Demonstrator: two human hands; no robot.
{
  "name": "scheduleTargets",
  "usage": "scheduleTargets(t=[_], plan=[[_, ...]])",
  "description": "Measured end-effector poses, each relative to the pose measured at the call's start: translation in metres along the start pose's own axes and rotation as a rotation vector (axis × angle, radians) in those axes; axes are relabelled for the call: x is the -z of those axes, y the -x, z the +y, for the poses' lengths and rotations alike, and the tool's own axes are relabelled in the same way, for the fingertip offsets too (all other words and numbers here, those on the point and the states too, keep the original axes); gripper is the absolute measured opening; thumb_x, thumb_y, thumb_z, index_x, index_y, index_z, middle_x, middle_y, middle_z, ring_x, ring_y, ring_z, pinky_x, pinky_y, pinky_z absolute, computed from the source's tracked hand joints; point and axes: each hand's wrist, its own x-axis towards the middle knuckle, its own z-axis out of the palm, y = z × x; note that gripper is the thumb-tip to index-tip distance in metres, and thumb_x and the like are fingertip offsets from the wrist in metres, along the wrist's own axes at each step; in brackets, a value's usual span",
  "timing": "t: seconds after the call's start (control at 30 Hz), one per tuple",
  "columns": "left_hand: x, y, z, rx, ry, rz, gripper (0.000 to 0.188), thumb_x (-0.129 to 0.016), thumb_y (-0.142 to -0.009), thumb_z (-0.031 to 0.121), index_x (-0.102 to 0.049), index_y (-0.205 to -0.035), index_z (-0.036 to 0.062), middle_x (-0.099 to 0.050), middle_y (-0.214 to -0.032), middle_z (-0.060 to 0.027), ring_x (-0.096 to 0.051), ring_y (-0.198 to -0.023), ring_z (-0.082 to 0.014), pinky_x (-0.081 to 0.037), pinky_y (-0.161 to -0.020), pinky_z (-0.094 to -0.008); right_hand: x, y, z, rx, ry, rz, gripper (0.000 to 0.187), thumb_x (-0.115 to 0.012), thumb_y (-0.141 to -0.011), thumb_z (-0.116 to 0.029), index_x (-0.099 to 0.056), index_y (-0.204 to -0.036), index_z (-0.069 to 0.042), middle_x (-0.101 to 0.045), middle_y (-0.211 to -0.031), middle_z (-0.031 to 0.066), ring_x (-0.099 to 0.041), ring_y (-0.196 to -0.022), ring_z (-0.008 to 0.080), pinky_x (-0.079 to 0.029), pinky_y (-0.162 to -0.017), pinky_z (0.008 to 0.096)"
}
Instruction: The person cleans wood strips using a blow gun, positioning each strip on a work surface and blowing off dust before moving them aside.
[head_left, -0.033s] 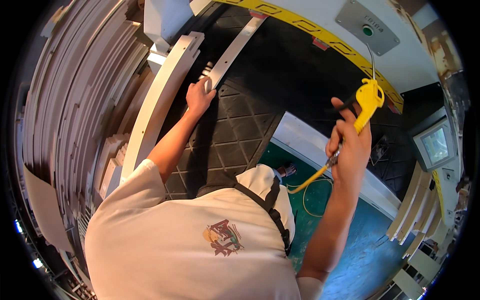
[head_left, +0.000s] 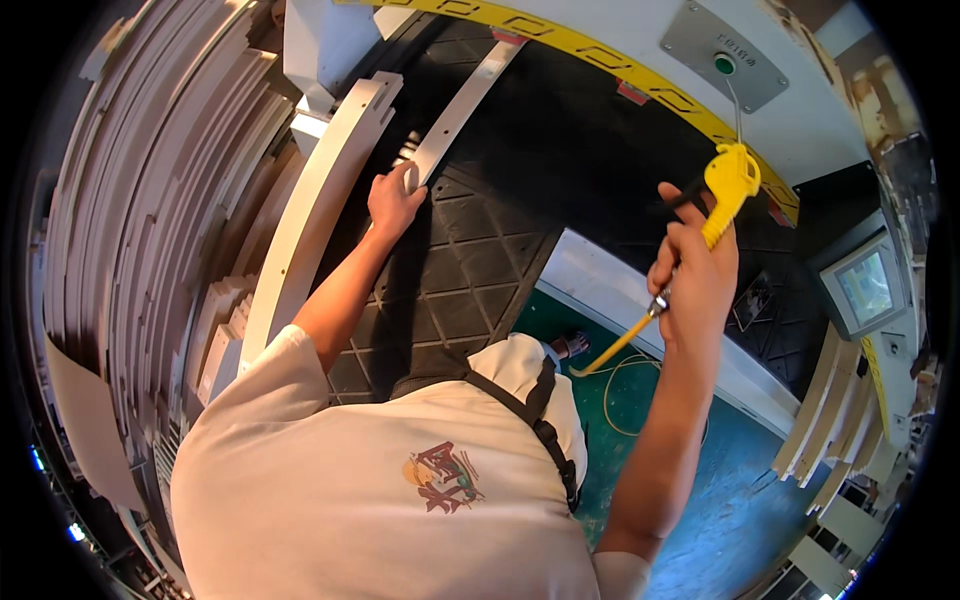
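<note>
My left hand (head_left: 396, 203) is closed round the near end of a narrow white strip (head_left: 452, 125) with small holes along it. This strip slants away over the dark quilted mat (head_left: 450, 260) toward a yellow-edged machine. In my right hand (head_left: 700, 270) is a yellow air blow gun (head_left: 733, 185), its thin metal nozzle pointing up and away. A yellow hose (head_left: 612, 348) hangs from a metal fitting under the grip. To the left of my left hand stands a thicker white beam (head_left: 318, 200), apart from my fingers.
Tall stacks of pale boards (head_left: 150, 200) fill the left side. Ahead is a yellow-marked machine edge (head_left: 560, 45) below a panel with a green button (head_left: 724, 64). A screen (head_left: 866, 285) and more boards (head_left: 825, 420) are at the right, beside a blue-green floor (head_left: 720, 500).
The whole view has shifted slightly. The blow gun sits a little lower and farther left in the picture, and both hands keep their holds.
</note>
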Motion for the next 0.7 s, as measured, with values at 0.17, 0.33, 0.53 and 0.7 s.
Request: scheduleTargets(t=[0.17,0.33,0.53,0.7], plan=[[0.001,0.003,0.0,0.017,0.017,0.008,0.047,-0.085,-0.076,0.028,-0.072,-0.12,0.0196,-0.066,-0.081,-0.0077,-0.062,-0.088,-0.0298,-0.052,-0.08,-0.0441,-0.001,-0.023,-0.004,-0.021,0.088,-0.002,0.048,-0.049,-0.091,0.0,-0.043,-0.138,0.007,-0.067,-0.129,0.0188,-0.047,-0.045,0.0087,-0.043,-0.041,0.0243],[0.003,0.005,-0.002,0.053,0.017,-0.011,0.047,-0.085,-0.076,0.028,-0.072,-0.12,0.0202,-0.067,-0.082,-0.0083,-0.062,-0.089,-0.0295,-0.052,-0.082,-0.0435,0.009,0.014,0.002,-0.091,0.104,-0.037,0.046,-0.048,-0.091,0.001,-0.046,-0.137,0.005,-0.069,-0.127,0.0165,-0.046,-0.044,0.0079,-0.04,-0.041,0.023],[0.013,0.008,0.015,0.048,0.016,-0.022,0.044,-0.085,-0.076,0.022,-0.072,-0.118,0.0171,-0.072,-0.095,-0.0087,-0.062,-0.095,-0.0329,-0.053,-0.086,-0.0443,0.048,0.066,0.04,-0.333,0.16,-0.262,0.036,-0.051,-0.107,-0.011,-0.047,-0.14,0.0,-0.071,-0.12,0.0107,-0.045,-0.047,0.0031,-0.039,-0.043,0.0197],[0.004,0.018,0.013,-0.002,0.009,0.056,0.044,-0.085,-0.079,0.02,-0.069,-0.119,0.0142,-0.072,-0.105,-0.0084,-0.062,-0.101,-0.0347,-0.051,-0.09,-0.0461,0.065,0.09,0.053,-0.418,0.269,-0.332,0.036,-0.055,-0.11,-0.027,-0.052,-0.135,-0.002,-0.069,-0.103,0.0066,-0.05,-0.054,0.0083,-0.043,-0.051,0.0243]])
